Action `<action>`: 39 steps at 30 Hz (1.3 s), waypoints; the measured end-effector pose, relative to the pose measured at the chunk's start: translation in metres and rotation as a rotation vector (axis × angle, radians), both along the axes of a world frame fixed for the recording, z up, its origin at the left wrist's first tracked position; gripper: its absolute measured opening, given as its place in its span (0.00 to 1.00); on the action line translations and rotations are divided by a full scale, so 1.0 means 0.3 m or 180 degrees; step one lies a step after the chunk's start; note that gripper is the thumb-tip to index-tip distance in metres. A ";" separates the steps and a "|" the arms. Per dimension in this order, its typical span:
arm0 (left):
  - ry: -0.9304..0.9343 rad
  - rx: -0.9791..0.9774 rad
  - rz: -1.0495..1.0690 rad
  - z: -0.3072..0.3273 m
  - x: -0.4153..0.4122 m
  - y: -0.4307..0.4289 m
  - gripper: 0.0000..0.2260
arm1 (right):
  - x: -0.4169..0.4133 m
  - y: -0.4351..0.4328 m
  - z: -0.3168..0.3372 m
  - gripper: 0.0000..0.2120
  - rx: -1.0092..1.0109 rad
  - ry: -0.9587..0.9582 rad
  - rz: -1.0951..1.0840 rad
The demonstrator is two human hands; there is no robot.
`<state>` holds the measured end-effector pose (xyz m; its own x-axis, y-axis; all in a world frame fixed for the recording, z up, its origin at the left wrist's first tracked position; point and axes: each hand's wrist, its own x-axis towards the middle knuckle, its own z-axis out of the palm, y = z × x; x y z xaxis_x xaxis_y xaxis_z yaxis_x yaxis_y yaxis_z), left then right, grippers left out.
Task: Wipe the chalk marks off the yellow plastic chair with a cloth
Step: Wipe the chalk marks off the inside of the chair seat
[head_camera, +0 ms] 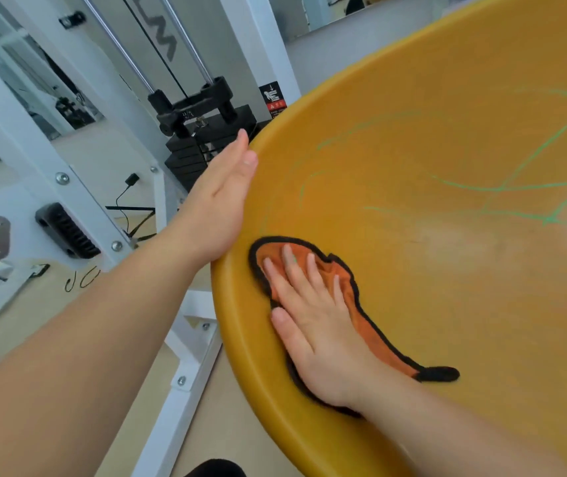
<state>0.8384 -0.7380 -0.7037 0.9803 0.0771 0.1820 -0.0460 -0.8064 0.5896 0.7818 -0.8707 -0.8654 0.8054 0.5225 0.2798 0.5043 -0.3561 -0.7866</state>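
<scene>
**Few words legible**

Large grey letters (pixel 163 36), tilted and cut off, stand on the white machine panel at upper centre; they may read "LM". To their right, a black-and-red warning sticker (pixel 273 99) carries a pictogram, its print too small to read.

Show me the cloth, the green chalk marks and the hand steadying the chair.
cloth (pixel 346 287): head view, orange fold by its black edge.
green chalk marks (pixel 502 188): head view, where two lines cross.
left hand (pixel 222 201): head view, back of the hand.
</scene>
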 end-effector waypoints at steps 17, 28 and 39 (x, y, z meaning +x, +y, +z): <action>-0.0021 -0.0044 -0.0121 -0.016 0.017 0.037 0.30 | 0.333 -0.030 -0.079 0.23 -0.0077 -0.0366 -0.0617; -0.0152 -0.0203 -0.0196 -0.033 0.025 0.067 0.32 | 0.172 0.066 0.033 0.25 0.0325 -0.0732 0.0361; 0.0020 -0.0451 -0.0154 -0.026 0.001 0.063 0.44 | 0.349 0.093 0.061 0.27 0.0337 -0.0670 -0.0158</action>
<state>0.8389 -0.7190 -0.7116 0.9845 0.0543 0.1667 -0.0789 -0.7119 0.6978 0.8864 -0.8428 -0.8470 0.7474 0.4427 0.4955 0.6452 -0.3055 -0.7003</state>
